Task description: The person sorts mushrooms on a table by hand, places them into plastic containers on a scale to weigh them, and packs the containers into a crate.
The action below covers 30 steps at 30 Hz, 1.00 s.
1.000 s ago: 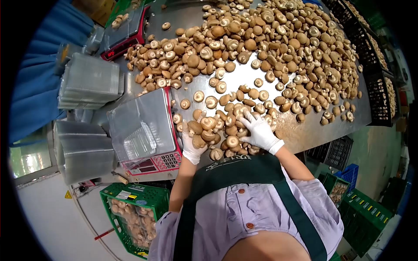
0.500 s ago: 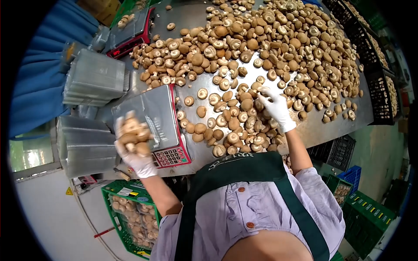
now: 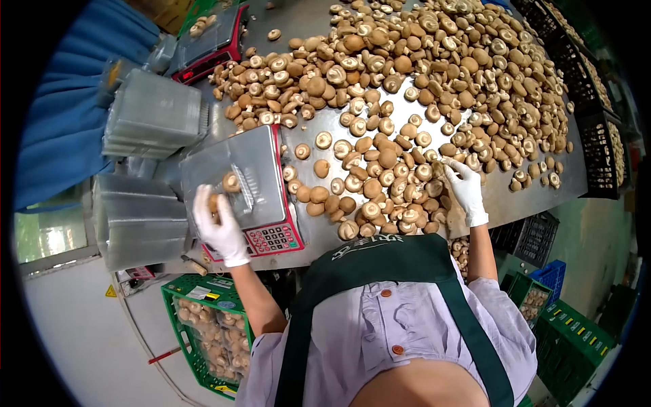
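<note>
Since half a second ago, the left hand (image 3: 222,229) has come in over the scale (image 3: 266,197), its bunch no longer showing whole, and the right hand (image 3: 466,193) has shifted toward the counter's right edge. On the scale, near the counter's left edge, a clear tray (image 3: 243,188) has its ridged side running roughly along the scale's right edge. One mushroom (image 3: 231,182) lies by that ridge, its stem direction hard to read; another is partly hidden by the left fingers, which are spread and curved, so I cannot tell whether they grip it. The right fingers bend toward the thumb beside the loose mushrooms (image 3: 386,159); whether they hold one is unclear. Those mushrooms point every way, some gills up, some caps up. The steel counter (image 3: 325,237) shows bare glare between heaps; a blue curtain (image 3: 74,115) hangs left, and a green crate (image 3: 183,288) stands below the near edge.
</note>
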Available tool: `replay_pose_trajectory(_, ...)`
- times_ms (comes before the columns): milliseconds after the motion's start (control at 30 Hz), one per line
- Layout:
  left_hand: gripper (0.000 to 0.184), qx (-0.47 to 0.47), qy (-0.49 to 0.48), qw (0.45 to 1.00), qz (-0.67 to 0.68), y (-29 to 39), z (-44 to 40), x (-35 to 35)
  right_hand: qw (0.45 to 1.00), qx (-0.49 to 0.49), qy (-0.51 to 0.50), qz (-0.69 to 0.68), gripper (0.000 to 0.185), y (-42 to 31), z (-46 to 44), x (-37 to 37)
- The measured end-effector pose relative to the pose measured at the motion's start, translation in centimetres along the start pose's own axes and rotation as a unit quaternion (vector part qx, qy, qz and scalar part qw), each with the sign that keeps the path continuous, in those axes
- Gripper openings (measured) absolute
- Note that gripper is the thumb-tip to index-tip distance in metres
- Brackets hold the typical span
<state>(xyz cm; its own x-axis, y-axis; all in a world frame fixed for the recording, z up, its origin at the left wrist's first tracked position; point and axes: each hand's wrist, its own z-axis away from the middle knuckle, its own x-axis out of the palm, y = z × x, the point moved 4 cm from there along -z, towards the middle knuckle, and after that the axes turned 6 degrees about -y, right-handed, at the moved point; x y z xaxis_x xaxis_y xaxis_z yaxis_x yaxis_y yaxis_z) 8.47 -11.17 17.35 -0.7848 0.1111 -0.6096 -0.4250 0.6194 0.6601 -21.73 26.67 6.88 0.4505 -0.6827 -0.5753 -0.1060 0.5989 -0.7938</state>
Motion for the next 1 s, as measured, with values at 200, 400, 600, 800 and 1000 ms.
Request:
replay_pose_trajectory(200,0.039,-0.008,-0.256,0.961,0.101,4.2,7.7,8.3,0.996,-0.082,-0.027,-0.004,0.027,-0.9,-2.8,2.4)
replay_pose_trajectory(400,0.084,0.004,-0.293,0.956,-0.019,-0.9,14.9,14.3,0.974,-0.181,-0.109,0.077,0.047,-2.6,-9.7,6.0)
replay_pose_trajectory(600,0.089,0.066,-0.260,0.959,0.089,-0.9,14.9,17.2,0.900,-0.164,-0.305,0.265,0.059,-7.6,-10.9,8.9)
replay_pose_trajectory(800,0.081,0.136,-0.338,0.913,0.182,3.2,15.1,20.1,0.893,-0.211,-0.393,0.058,0.052,-3.2,-9.4,13.4)
replay_pose_trajectory(1000,0.072,0.176,-0.409,0.871,0.206,6.1,16.8,21.9,0.934,-0.061,-0.350,-0.046,0.053,1.6,-3.6,7.4)
